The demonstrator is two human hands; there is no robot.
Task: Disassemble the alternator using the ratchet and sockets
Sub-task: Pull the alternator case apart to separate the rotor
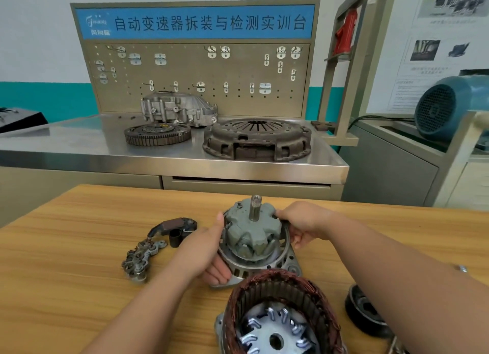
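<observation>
The grey claw-pole rotor (pixel 252 233) stands upright in the alternator's rear housing (pixel 284 261) on the wooden table, its shaft pointing up. My left hand (pixel 205 250) grips the housing's left rim, thumb against the rotor. My right hand (pixel 304 222) holds the rotor and rim on the right side. Nearer me sits the stator (pixel 280 298) with copper windings in the front housing, a fan (pixel 275 335) visible inside. No ratchet or socket shows.
A rectifier plate (pixel 140 258), a brush holder (pixel 176 226) and a small black sleeve (pixel 175 238) lie to the left. A black pulley (pixel 363 311) sits at the right. Behind stands a steel bench (pixel 79 147) with a clutch cover (pixel 256 139), a flywheel (pixel 157 134) and a gearbox casing (pixel 177 109).
</observation>
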